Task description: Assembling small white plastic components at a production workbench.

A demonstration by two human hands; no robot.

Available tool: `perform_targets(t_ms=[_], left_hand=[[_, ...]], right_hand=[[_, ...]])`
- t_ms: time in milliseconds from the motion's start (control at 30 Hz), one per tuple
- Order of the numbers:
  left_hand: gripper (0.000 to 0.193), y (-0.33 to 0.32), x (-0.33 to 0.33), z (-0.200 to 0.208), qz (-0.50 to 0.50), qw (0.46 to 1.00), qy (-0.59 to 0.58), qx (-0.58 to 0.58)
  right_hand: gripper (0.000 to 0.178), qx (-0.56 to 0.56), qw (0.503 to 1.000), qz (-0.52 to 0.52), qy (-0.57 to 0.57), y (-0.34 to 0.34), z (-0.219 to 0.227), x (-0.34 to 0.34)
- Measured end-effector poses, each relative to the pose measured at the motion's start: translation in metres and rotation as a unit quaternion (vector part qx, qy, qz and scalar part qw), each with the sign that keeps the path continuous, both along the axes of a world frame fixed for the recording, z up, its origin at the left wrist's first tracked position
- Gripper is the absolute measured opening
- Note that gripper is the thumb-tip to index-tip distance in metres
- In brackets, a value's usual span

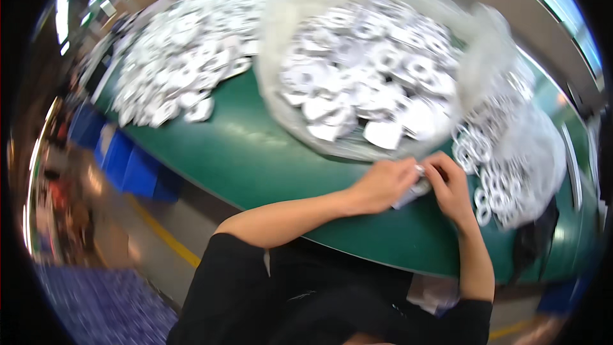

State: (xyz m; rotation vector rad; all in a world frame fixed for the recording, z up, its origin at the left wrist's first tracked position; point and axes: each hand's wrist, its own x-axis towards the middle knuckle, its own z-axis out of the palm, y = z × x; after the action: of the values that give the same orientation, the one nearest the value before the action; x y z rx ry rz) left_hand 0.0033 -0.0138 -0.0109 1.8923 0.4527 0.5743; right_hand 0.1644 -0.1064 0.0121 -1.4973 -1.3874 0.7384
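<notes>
My left hand (385, 185) and my right hand (449, 186) meet over the near side of the green table (220, 153). Between them is a small white piece with a round ring-like part (419, 186), largely covered by my fingers. The left fingers are closed on it, and the right thumb and fingers pinch at its other side. Just beyond my hands, a big clear plastic bag (271, 99) lies open, full of white pieces with round holes (377, 64). Loose white rings (491, 185) lie right of my right hand.
A heap of similar white pieces (185, 57) covers the table's far left. A second clear bag (536, 153) lies by the rings, with a black item (535, 239) near the edge. Blue bins (131, 163) stand below the table's left edge.
</notes>
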Motion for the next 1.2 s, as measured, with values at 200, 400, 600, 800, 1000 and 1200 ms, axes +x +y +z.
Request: perform_targets(t_ms=[200, 400, 600, 800, 1000, 1200], left_hand=[[0.024, -0.002, 0.002, -0.01, 0.063, 0.991, -0.005, 0.12], [0.025, -0.006, 0.005, -0.011, 0.029, 0.996, -0.029, 0.083], [0.024, -0.008, 0.016, -0.017, -0.044, 0.958, -0.233, -0.159], [0.03, -0.007, 0.01, -0.003, -0.069, 0.971, -0.177, -0.143], [0.033, 0.002, 0.015, -0.016, -0.015, 0.985, -0.149, -0.083], [0.031, 0.001, 0.009, -0.011, 0.053, 0.996, -0.07, 0.004]], right_hand=[[0.014, 0.04, 0.983, 0.008, -0.179, -0.008, -0.004, -0.007], [0.02, 0.029, 0.995, -0.048, -0.078, -0.009, -0.021, 0.007], [0.025, 0.092, 0.987, -0.088, 0.1, -0.002, -0.031, 0.014], [0.021, 0.053, 0.978, -0.091, 0.179, 0.0, -0.035, 0.02], [0.023, 0.058, 0.997, -0.054, 0.017, -0.003, -0.03, 0.014], [0.02, 0.048, 0.998, -0.03, -0.036, -0.003, -0.033, 0.01]])
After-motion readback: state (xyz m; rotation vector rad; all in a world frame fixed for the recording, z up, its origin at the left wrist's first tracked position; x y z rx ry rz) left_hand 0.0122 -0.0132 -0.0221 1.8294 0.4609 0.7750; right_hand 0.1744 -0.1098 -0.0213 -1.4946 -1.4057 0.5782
